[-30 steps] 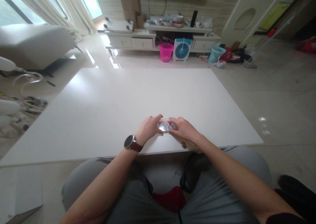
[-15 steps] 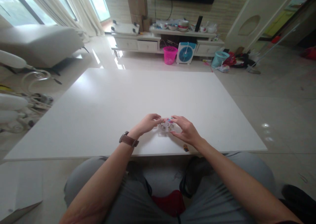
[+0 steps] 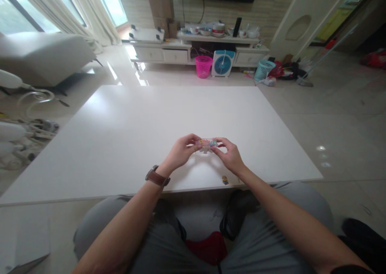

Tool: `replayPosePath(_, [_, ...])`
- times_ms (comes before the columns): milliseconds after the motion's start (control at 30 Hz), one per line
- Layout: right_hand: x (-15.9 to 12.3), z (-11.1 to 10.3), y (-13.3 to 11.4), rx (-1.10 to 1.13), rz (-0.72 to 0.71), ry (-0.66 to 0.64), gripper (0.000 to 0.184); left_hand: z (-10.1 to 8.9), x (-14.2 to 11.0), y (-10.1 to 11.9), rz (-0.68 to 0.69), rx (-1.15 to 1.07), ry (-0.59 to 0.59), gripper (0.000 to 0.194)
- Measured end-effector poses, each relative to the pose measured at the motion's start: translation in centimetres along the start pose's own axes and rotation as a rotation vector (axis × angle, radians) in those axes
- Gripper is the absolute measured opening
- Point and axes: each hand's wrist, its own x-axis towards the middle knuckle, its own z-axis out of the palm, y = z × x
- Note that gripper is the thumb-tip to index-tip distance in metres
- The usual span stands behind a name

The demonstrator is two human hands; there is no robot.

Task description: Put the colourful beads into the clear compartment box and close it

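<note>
A small clear plastic box (image 3: 206, 144) with colourful bits inside is held just above the white table (image 3: 120, 137), near its front edge. My left hand (image 3: 181, 152), with a watch on its wrist, pinches the box's left end. My right hand (image 3: 229, 156) pinches its right end. Both hands have their fingers curled around the box. What the colourful pieces inside are is too small to tell.
A tiny yellow sticker or figure (image 3: 224, 180) lies on the table by its front edge, below my right wrist. Beyond the table stand a pink basket (image 3: 203, 66), a blue fan (image 3: 222, 62) and a low TV cabinet (image 3: 169, 53). A sofa (image 3: 42, 56) is at the left.
Both hands have lifted the small box off the table and turned it so that it is held by its two ends, a little farther from the front edge.
</note>
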Motion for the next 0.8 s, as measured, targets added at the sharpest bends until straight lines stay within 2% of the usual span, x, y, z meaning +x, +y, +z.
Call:
replayPosePath(300, [0.2,-0.2,0.2,0.02,0.022,0.021,0.023,0.0,-0.2,0.1,0.032,-0.067,-0.041,0.027])
replayPosePath(433, [0.1,-0.3,-0.3,-0.01,-0.017,0.003,0.019,0.0,-0.3,0.2,0.04,-0.065,-0.035,0.026])
replayPosePath(600, [0.0,-0.4,-0.5,-0.012,-0.045,-0.014,0.023,0.1,-0.3,0.3,0.052,-0.023,-0.019,0.028])
replayPosePath(800, [0.0,-0.6,-0.6,-0.016,-0.106,-0.035,0.022,0.1,-0.4,0.5,0.09,-0.035,-0.067,0.028])
